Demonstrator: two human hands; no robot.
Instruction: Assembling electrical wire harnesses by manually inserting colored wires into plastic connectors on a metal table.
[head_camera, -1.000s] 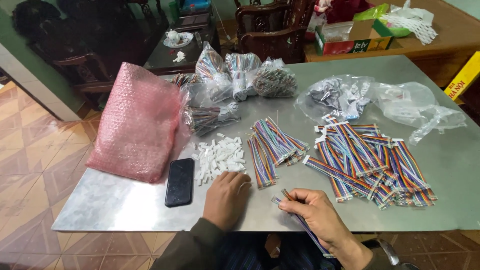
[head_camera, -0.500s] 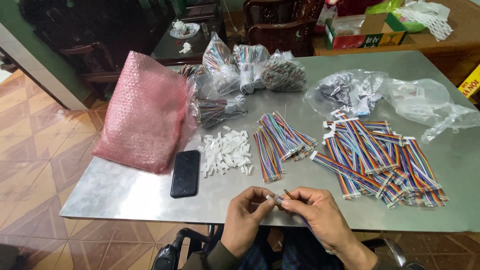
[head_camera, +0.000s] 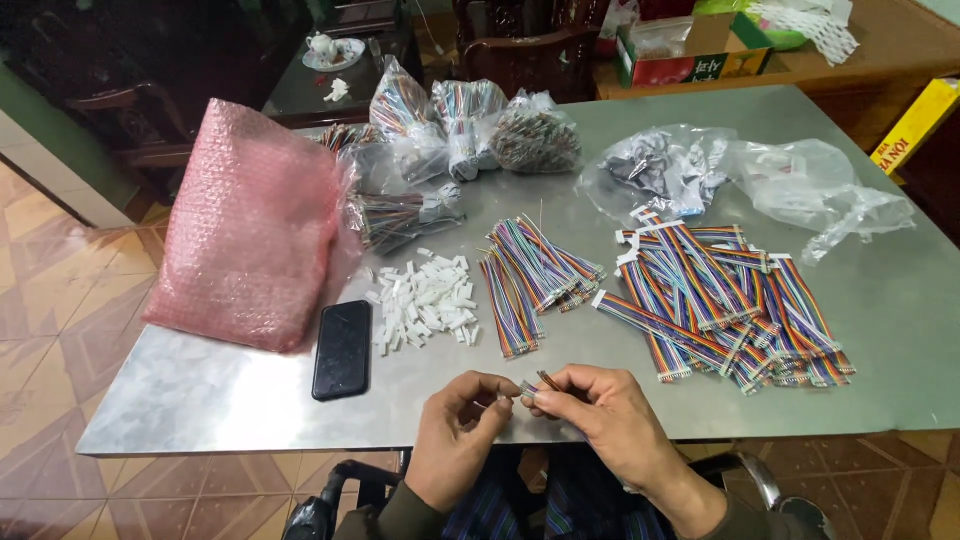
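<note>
Multicoloured thin ribbon cable end (head_camera: 548, 381) is pinched in right hand (head_camera: 600, 420) fingers at the near surface edge; left hand (head_camera: 462, 430) fingers clamp a tiny white plastic connector (head_camera: 524, 391). Could slip off the edge. Farther: loose white connector pile (head_camera: 425, 300), easily scattered.

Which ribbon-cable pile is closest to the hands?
The smaller middle pile, beside the white connectors; the bigger pile lies farther right, with white connectors already fitted.

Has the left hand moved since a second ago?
Yes. The left hand has left the metal table beside the black phone, drawing back to the near edge to meet the right hand.
</note>
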